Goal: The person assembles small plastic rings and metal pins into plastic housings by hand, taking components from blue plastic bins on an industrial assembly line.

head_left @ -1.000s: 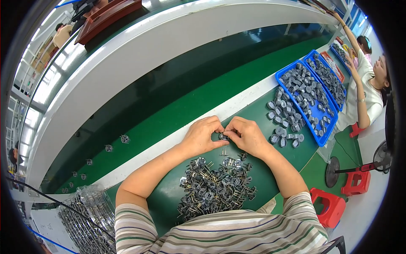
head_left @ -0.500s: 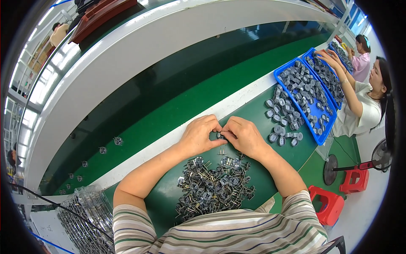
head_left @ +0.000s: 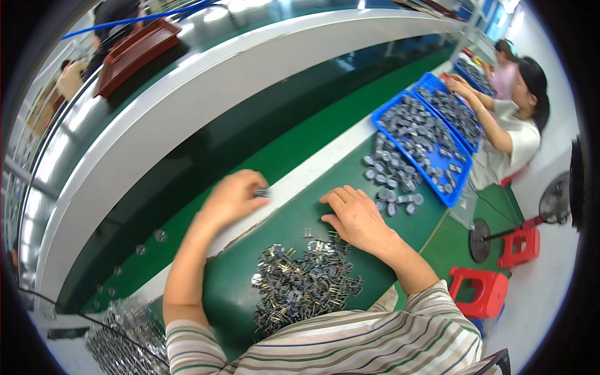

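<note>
Small dark part, blurred, is apparently pinched by left hand above white edge strip. Right hand is held half-spread over smooth green tabletop. Open room is left between hands; dark metal-pinned parts are heaped bodyside.

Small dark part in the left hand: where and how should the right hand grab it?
Probably by the exposed right edge of the small dark part, coming from the right: the left hand covers its other side. The right hand looks free. Blur hides finer shape.
</note>
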`<state>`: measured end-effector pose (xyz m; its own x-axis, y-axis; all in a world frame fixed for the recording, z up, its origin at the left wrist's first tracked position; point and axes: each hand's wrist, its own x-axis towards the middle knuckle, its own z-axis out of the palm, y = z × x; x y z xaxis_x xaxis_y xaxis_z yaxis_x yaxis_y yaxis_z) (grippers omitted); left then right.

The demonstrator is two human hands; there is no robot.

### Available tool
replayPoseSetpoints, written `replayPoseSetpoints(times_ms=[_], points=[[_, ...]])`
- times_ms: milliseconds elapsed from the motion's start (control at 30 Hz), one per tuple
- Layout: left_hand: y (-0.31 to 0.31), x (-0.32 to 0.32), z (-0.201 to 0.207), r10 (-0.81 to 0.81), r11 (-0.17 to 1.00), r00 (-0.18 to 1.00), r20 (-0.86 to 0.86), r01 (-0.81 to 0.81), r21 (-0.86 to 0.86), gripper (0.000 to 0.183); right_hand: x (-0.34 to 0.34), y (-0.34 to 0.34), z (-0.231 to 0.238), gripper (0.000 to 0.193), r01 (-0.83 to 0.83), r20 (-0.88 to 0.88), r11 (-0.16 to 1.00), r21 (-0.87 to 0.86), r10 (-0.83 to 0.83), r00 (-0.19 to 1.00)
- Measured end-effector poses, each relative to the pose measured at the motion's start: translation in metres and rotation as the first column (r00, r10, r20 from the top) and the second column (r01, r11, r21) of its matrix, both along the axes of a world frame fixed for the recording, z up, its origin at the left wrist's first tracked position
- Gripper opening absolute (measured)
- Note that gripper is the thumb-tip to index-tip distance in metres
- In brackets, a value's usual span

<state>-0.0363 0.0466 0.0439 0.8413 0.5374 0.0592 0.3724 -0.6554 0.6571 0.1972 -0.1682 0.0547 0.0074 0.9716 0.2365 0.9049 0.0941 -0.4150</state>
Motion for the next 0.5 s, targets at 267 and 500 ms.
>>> replayPoseSetpoints(times_ms=[267, 500], points=[[0.055, -0.057, 0.01, 0.416, 0.909, 0.728, -0.545, -0.307, 0.283, 0.037, 0.048, -0.088, -0.004, 0.082, 0.337, 0.203, 0.941, 0.033, -0.337, 0.919], [-0.002, -0.007, 0.023, -0.011, 0.913, 0.994, -0.105, 0.053, 0.404, 0.037, 0.062, -0.104, -0.054, 0.095, 0.551, 0.159, 0.831, -0.08, -0.535, 0.83]])
